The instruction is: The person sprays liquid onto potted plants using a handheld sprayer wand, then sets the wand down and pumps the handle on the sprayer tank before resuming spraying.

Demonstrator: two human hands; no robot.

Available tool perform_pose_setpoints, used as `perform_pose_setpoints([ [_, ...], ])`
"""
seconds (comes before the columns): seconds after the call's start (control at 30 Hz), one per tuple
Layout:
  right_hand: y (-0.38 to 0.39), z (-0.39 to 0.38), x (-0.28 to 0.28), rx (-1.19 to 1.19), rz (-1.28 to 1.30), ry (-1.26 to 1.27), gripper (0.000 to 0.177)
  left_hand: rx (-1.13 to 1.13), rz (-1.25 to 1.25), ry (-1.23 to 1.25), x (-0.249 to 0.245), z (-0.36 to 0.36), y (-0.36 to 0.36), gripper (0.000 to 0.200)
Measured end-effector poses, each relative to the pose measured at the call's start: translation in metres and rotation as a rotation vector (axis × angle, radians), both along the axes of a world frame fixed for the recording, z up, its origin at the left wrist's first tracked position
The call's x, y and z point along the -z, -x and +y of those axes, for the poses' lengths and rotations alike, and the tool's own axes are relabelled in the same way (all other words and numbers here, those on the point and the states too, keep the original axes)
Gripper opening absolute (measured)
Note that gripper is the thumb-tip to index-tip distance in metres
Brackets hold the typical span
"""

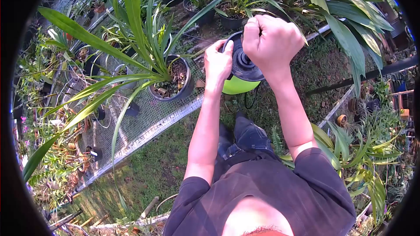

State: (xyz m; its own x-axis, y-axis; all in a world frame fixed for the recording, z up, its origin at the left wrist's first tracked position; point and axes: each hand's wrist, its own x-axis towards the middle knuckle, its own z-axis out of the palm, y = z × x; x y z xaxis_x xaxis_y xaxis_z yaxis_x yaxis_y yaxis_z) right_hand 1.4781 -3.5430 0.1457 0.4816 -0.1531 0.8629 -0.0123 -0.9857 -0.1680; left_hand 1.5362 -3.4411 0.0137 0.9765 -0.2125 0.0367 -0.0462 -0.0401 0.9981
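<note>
A pump sprayer (239, 86) with a bright green tank and a round black top stands in front of me, seen from above. My left hand (218, 62) grips the left rim of its black top, thumb on the upper edge. Over the right part of the top, my right hand (275, 43) is closed in a fist, as if round the pump handle, which the fingers hide. A ringed black collar (242, 57) shows between the two hands. Below the tank, a thin dark hose (250, 101) hangs in a loop.
A long-leaved plant in a black pot (173, 81) sits left of my hands on a wire-mesh bench (151, 112). More potted plants (232, 19) stand beyond the sprayer. Broad leaves (345, 46) overhang at the right, above a dark pipe (372, 75). Grass (162, 161) lies below.
</note>
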Motion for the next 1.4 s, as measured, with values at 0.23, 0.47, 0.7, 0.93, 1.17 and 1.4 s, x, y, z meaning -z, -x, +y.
perform_pose_setpoints([
  [0.23, -0.013, 0.000, 0.073, -0.061, 0.152, -0.031, 0.026, 0.042, 0.026, 0.116, -0.006, 0.001, -0.005, 0.026],
  [0.47, 0.020, -0.013, -0.033, -0.123, 0.086, -0.254, 0.035, 0.010, -0.005, 0.002, 0.005, -0.003, 0.006, 0.025],
  [0.7, 0.000, -0.005, -0.028, 0.010, 0.057, -0.107, 0.033, -0.068, -0.020, -0.084, -0.002, -0.006, 0.017, 0.031],
  [0.93, -0.005, -0.009, 0.025, 0.043, 0.129, -0.059, 0.023, -0.074, -0.024, -0.022, -0.002, -0.010, 0.014, 0.030],
  [1.17, -0.018, -0.014, 0.063, -0.147, 0.297, -0.214, 0.024, -0.071, 0.003, 0.046, 0.000, -0.009, 0.007, 0.025],
  [1.4, 0.007, -0.023, -0.061, -0.271, 0.114, -0.280, 0.034, 0.034, 0.044, -0.151, -0.003, -0.003, 0.003, 0.028],
])
